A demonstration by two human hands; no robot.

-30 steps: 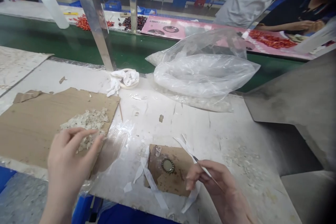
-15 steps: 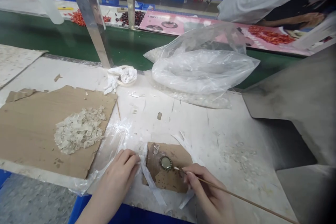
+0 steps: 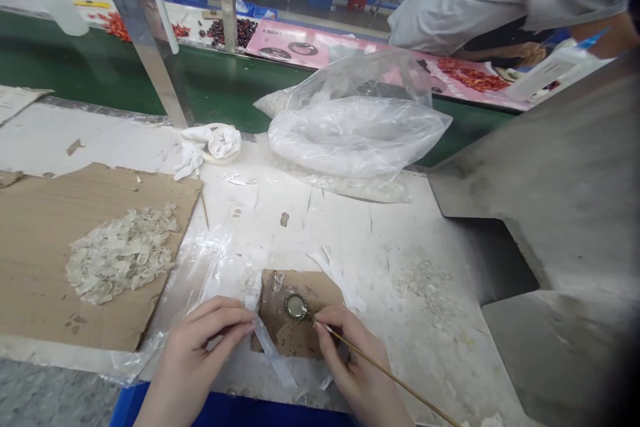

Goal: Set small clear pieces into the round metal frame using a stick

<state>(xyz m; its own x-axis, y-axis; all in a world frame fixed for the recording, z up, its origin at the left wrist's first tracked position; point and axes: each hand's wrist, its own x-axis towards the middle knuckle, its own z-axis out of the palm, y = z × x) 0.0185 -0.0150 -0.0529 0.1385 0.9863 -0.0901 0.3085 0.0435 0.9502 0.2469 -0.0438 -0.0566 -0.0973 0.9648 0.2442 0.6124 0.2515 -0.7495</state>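
Observation:
My right hand (image 3: 353,353) pinches a thin wooden stick (image 3: 395,377) with a whitish tip. The tip is at a metal bottle cap (image 3: 297,307), which lies hollow side up with something pale inside. Under the cap is a small piece of cardboard (image 3: 300,343), with a clear chip (image 3: 278,280) near its top left corner. My left hand (image 3: 207,337) is at the cardboard's left edge, thumb and fingertips pressed together beside a strip of tape (image 3: 274,353). What those fingertips hold, if anything, I cannot make out.
A pile of clear chips (image 3: 123,253) lies on a larger cardboard sheet (image 3: 40,233) at left. Behind are a plastic bag (image 3: 350,140), a white cloth (image 3: 223,141), a metal post (image 3: 145,33) and a green belt (image 3: 225,90). Metal panels (image 3: 565,167) stand at right. Across the belt is another person's sleeve (image 3: 465,0).
My left fingertips have come together in a pinch. The stick's tip has moved from beside the cap to over its inside. The whole view has shifted, so things appear farther left.

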